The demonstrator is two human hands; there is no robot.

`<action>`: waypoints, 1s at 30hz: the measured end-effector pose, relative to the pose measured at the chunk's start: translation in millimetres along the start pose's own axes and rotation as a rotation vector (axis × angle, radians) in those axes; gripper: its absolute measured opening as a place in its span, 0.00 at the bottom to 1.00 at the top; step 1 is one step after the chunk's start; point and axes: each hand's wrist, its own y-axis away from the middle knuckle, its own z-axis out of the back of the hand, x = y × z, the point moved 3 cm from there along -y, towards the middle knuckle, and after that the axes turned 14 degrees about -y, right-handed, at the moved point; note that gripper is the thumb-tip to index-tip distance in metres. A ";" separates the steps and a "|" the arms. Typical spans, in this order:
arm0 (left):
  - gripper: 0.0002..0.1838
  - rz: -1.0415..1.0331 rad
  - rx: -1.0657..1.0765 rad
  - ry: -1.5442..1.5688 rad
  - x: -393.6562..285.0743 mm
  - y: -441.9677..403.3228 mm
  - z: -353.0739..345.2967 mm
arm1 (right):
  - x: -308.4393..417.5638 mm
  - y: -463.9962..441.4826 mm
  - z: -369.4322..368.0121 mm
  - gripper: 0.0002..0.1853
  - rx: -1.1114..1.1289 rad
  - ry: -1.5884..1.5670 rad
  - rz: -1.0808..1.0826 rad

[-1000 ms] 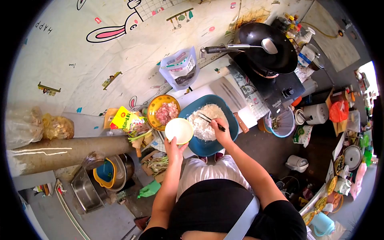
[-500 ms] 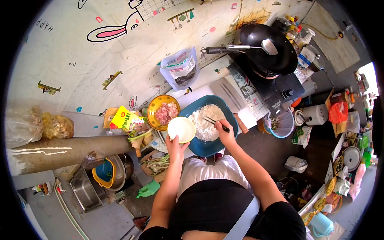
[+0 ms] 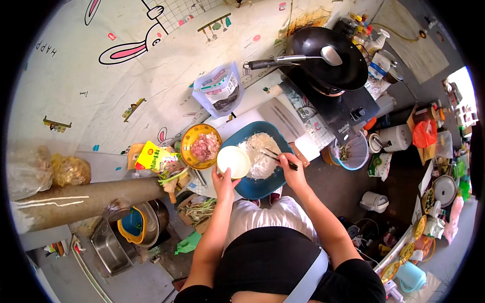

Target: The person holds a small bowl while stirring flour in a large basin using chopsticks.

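Note:
A blue basin (image 3: pixel 279 132) holds a heap of white flour (image 3: pixel 261 169). My left hand (image 3: pixel 225 185) is closed on a small pale bowl (image 3: pixel 233 161), which overlaps the basin's left rim; what the bowl contains is hard to make out. In my right hand (image 3: pixel 294 174) is a pair of dark chopsticks (image 3: pixel 279 158), with the tips in the flour. Left of the basin stands a yellow-orange bowl (image 3: pixel 187 147) of minced meat (image 3: pixel 206 147).
Behind the basin, a cleaver (image 3: pixel 278 117) lies on a white board. A wok (image 3: pixel 328 48) with a ladle (image 3: pixel 331 56) sits on the stove at the upper right. An open pouch (image 3: pixel 218 91) stands against the wall. A seasoning packet (image 3: pixel 153 156) and scallions (image 3: pixel 199 207) are at the left.
The small bowl in my left hand has moved right, further over the basin. My right hand has shifted slightly right and down with the chopsticks. The whole view has shifted a little.

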 end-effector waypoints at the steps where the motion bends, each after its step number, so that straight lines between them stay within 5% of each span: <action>1: 0.37 -0.006 -0.013 -0.026 1.1 -0.1 -2.2 | -2.6 -0.6 2.9 0.15 -0.018 -0.017 0.001; 14: 0.41 -0.105 -0.005 -0.059 7.6 -5.2 -16.6 | 15.9 -1.0 10.8 0.13 -0.048 0.080 0.086; 24: 0.30 0.000 0.000 0.091 -2.8 5.0 4.2 | 42.2 16.1 -26.4 0.11 0.318 0.336 0.251; 30: 0.27 -0.013 -0.015 0.095 -0.7 8.9 19.7 | 41.4 12.4 -25.6 0.12 0.254 0.359 0.247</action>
